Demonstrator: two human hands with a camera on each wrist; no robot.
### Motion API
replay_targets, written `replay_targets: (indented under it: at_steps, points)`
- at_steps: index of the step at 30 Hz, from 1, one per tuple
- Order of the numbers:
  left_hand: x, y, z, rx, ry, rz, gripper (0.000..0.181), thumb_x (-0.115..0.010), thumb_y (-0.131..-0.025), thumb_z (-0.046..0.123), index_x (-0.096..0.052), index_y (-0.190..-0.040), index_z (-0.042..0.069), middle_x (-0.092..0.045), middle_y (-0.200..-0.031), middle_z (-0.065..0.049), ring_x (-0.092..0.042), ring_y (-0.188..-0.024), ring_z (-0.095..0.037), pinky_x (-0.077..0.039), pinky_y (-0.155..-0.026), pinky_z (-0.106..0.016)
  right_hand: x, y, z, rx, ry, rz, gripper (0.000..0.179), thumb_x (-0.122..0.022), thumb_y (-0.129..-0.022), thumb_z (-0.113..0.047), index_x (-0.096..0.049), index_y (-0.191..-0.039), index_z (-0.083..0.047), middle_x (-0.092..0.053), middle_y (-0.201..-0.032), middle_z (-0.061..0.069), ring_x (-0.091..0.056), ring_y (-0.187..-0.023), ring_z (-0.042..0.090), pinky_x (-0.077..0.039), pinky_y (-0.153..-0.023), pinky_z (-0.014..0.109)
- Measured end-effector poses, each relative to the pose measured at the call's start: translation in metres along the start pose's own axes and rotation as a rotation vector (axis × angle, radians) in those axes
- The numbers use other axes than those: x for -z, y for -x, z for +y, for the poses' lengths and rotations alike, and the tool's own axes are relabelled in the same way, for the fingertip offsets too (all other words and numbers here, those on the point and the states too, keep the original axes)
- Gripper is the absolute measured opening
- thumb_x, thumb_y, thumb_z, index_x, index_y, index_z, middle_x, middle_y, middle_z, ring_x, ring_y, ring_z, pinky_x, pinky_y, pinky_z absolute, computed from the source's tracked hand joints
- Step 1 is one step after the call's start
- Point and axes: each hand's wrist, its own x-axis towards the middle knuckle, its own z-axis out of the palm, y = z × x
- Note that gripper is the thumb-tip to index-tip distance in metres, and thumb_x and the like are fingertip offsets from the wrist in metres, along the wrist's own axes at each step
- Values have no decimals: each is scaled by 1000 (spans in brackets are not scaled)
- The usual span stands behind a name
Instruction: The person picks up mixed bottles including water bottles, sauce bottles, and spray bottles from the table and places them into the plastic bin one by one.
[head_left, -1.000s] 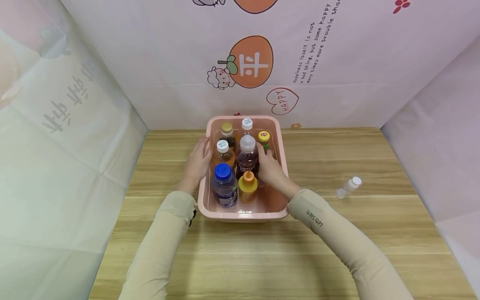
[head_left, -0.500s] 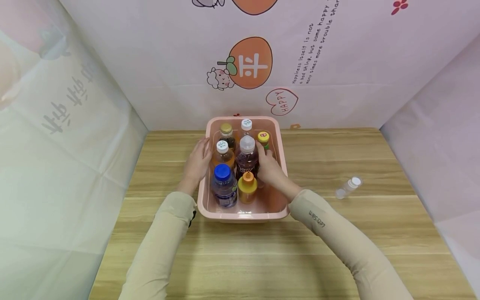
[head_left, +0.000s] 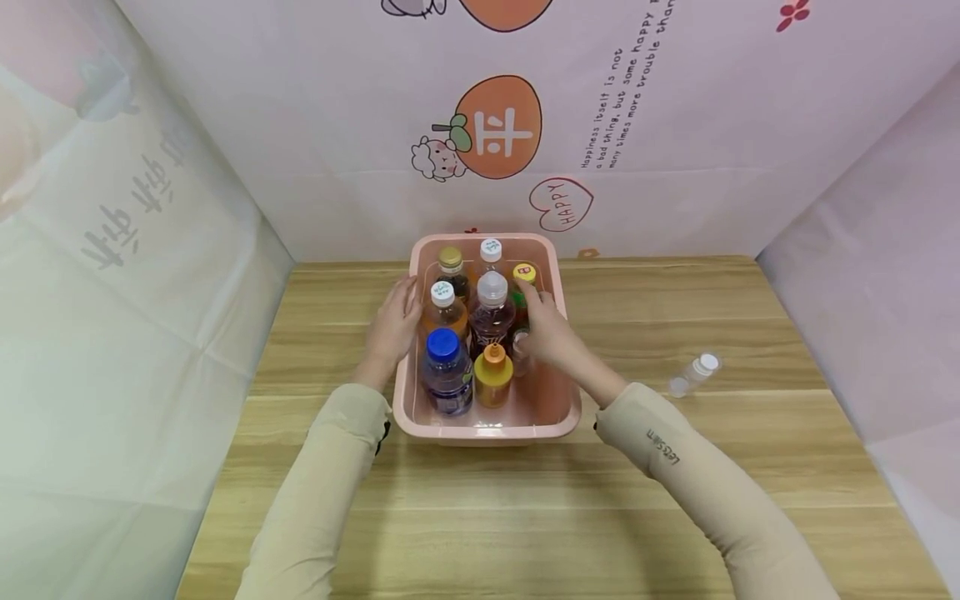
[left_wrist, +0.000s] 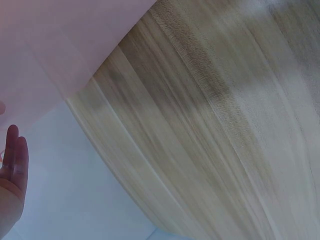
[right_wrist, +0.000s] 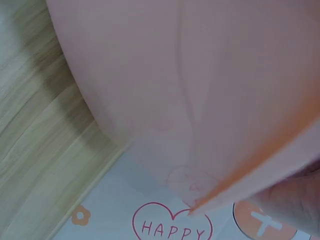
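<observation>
A pink plastic bin (head_left: pixel 487 432) stands on the table with several bottles in it. My left hand (head_left: pixel 395 321) rests against the bin's left side, fingers extended; its fingers (left_wrist: pixel 19 160) also show at the edge of the left wrist view. Over the bin's right wall reaches my right hand (head_left: pixel 551 329), its fingers loose beside the yellow-capped bottle (head_left: pixel 524 273) and the dark bottle with a clear cap (head_left: pixel 492 312). Just below that hand stands a small clear bottle (head_left: pixel 521 354), partly covered. Nearer the front are a blue-capped bottle (head_left: pixel 448 375) and a yellow squeeze bottle (head_left: pixel 493 379).
Two white-capped bottles, one amber (head_left: pixel 444 307) and one farther back (head_left: pixel 491 252), share the bin with a gold-capped bottle (head_left: pixel 451 267). A small clear white-capped bottle (head_left: pixel 694 375) lies on the wooden table (head_left: pixel 480 508) to the right. Printed cloth (head_left: pixel 337 167) hangs behind.
My right hand has drawn away from the dark bottle, rightward toward the bin's right wall, uncovering the small clear bottle. My left hand stays at the bin's side.
</observation>
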Motion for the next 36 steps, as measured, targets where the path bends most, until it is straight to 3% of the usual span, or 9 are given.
replay_targets:
  at_steps: [3, 7, 13, 19, 28, 33, 36]
  points:
    - [0, 0, 0, 0, 3, 3, 50, -35, -101, 32, -31, -149, 18, -25, -159, -6, -27, -145, -32, -25, -119, -49, 6, 2, 2, 70, -66, 43, 94, -62, -69, 17, -18, -150, -1, -40, -132, 36, -55, -111, 43, -54, -85, 45]
    - [0, 0, 0, -5, 7, 4, 50, -35, -101, 31, -32, -149, 18, -26, -159, -6, -28, -145, -32, -25, -119, -49, 14, 4, 6, 158, -234, 75, 91, -60, -71, 21, -18, -149, 2, -41, -131, 35, -56, -114, 48, -54, -92, 51]
    - [0, 0, -1, 2, 9, -3, 50, -35, -101, 32, -32, -149, 18, -25, -159, -6, -27, -146, -31, -25, -120, -48, 26, 8, 10, 185, -432, 129, 89, -58, -75, 22, -17, -151, -3, -45, -129, 32, -55, -115, 48, -50, -98, 52]
    - [0, 0, -1, 3, 7, -7, 51, -35, -101, 32, -31, -150, 18, -24, -160, -6, -26, -146, -31, -24, -120, -49, 40, 13, 20, 186, -454, 207, 85, -59, -80, 18, -17, -151, -3, -44, -132, 32, -55, -116, 48, -44, -105, 51]
    - [0, -1, -2, -5, 6, 5, 51, -35, -101, 31, -32, -149, 17, -26, -159, -7, -27, -145, -31, -25, -120, -49, 65, 24, 43, 112, -450, 264, 85, -59, -83, 13, -13, -152, -8, -43, -134, 25, -56, -115, 38, -42, -108, 45]
    - [0, -1, -2, -5, 4, 5, 51, -36, -100, 31, -32, -149, 18, -26, -159, -6, -28, -145, -31, -25, -119, -49, 78, 33, 64, 97, -409, 254, 88, -59, -86, 9, -6, -154, -10, -40, -138, 24, -57, -107, 13, -39, -110, 53]
    - [-1, -1, -2, -8, 2, 6, 51, -35, -100, 32, -32, -149, 18, -27, -159, -6, -28, -145, -31, -26, -119, -49, 85, 39, 77, 88, -370, 259, 88, -60, -87, 7, -4, -154, -9, -40, -136, 23, -53, -99, -6, -41, -109, 49]
